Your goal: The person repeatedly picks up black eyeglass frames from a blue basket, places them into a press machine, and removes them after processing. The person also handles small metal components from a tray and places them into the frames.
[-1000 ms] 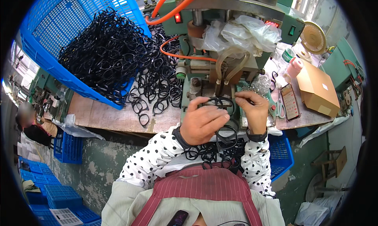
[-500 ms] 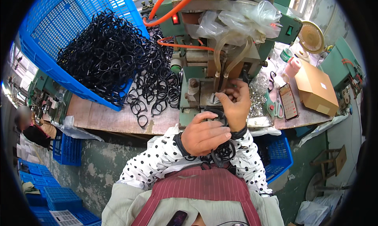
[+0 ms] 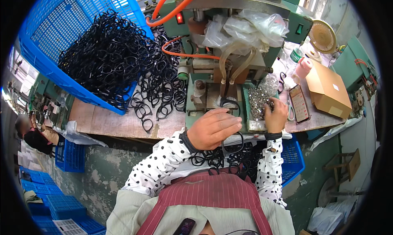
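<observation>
My left hand (image 3: 213, 129) is closed on a black eyeglass frame (image 3: 233, 148) in front of the machine. One rim shows beyond the fingers at the metal work block (image 3: 214, 97), the other below the hand; the palm side is hidden. My right hand (image 3: 276, 116) is at the right side of a green-edged tray of small shiny metal parts (image 3: 256, 104), its fingers curled at the pile. What lies between those fingertips is too small to make out. Two clear tubes (image 3: 241, 67) lead down to the work block. More black frames (image 3: 213, 158) lie on my lap.
A blue crate (image 3: 73, 89) tips toward the bench, spilling black frames (image 3: 163, 93). Right of the tray lie scissors (image 3: 291, 112), a phone (image 3: 300, 104) and a cardboard box (image 3: 328, 91). An orange hose (image 3: 188, 54) crosses the machine. Another blue crate (image 3: 292, 161) stands below the bench.
My right hand has moved from the machine's work block rightward to the tray of metal parts. My left hand stays nearly in place with the eyeglass frame, now more exposed.
</observation>
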